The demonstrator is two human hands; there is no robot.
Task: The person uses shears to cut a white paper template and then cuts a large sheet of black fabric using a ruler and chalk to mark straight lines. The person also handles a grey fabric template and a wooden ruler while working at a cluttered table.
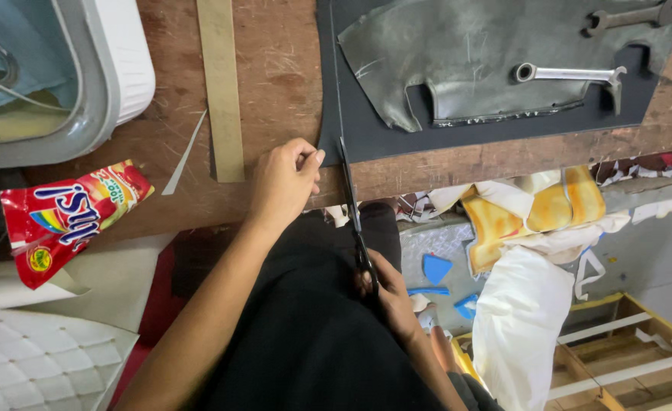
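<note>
My left hand [286, 183] pinches the near left corner of a dark grey sheet [397, 133] that lies on the wooden workbench [275, 76]. My right hand [387, 293] grips the handles of long black scissors [351, 202], below the bench edge. Their blades point away from me and sit at the sheet's left edge, right beside my left fingers. A worn greenish-grey leather piece [473, 53] rests on top of the sheet.
Two metal wrenches [572, 74] lie on the leather piece. A long tan strip [221, 84] lies left of the sheet. A red snack wrapper [62, 217] and a white machine [84, 68] sit at the left. Scraps, cloth and a wooden frame [617, 358] lie on the floor.
</note>
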